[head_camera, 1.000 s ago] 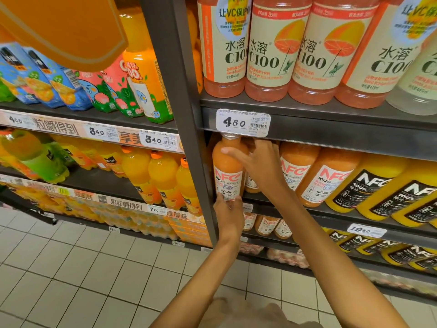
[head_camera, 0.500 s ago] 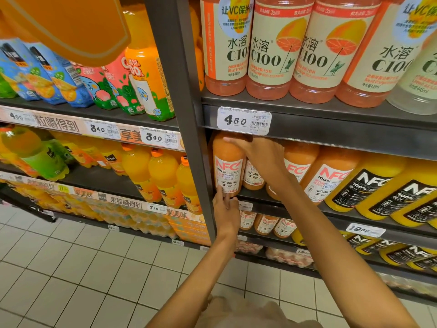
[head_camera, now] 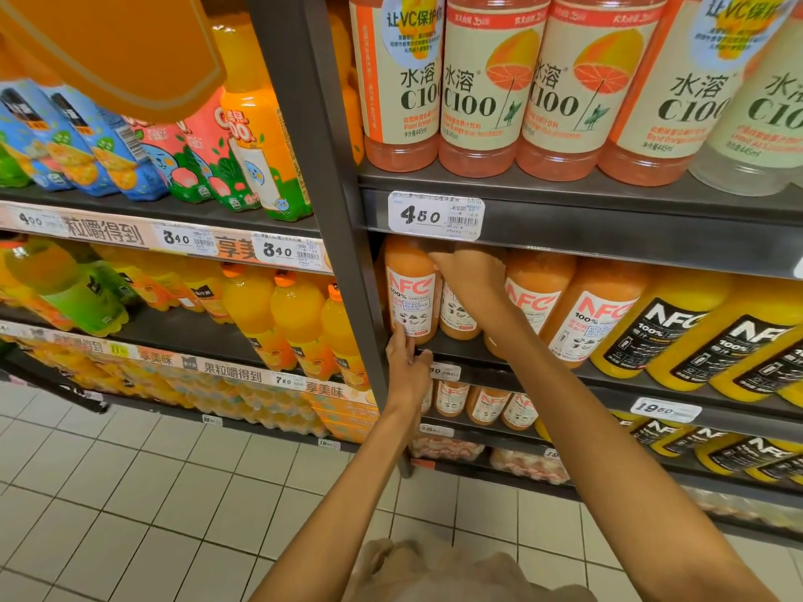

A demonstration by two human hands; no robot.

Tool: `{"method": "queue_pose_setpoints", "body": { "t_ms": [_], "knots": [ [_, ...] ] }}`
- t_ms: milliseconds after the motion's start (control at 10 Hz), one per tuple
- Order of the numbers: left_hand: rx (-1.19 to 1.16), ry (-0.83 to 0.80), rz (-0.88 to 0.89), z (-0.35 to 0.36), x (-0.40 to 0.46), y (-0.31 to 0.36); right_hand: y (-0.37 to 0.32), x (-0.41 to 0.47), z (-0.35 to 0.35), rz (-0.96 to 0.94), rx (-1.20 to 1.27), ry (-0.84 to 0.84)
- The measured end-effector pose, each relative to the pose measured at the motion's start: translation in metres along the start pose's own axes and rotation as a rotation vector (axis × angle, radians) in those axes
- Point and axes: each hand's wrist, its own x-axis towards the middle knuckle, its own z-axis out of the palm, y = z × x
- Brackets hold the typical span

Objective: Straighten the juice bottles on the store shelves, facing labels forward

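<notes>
The leftmost NFC guava juice bottle stands upright on the middle shelf, against the grey upright post, with its white label facing forward. My right hand reaches in under the shelf above; its thumb lies across this bottle's shoulder and its fingers curl out of sight behind. My left hand is below, fingertips touching the bottle's base at the shelf edge. A second guava bottle stands further back, its top hidden by my right hand. To the right, two guava bottles lean.
Black-label NFC orange bottles lean at the right of the same shelf. C100 bottles stand on the shelf above, over a 4.50 price tag. Orange drink bottles fill the left bay. Smaller NFC bottles sit below. The floor is tiled.
The leftmost guava bottle has gone back and up onto the shelf and now stands against the post. My right hand has moved deeper under the upper shelf. My left hand has slid to the bottle's base.
</notes>
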Motion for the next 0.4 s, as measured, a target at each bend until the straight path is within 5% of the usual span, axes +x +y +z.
{"method": "queue_pose_setpoints", "body": {
  "t_ms": [100,400],
  "knots": [
    [-0.019,-0.014,-0.027,-0.001,0.001,0.004,-0.004,-0.001,-0.008,0.072,0.013,0.012],
    [0.012,0.032,0.076,-0.021,-0.049,0.015,0.063,-0.096,-0.034,-0.333,0.088,0.090]
  ]
}}
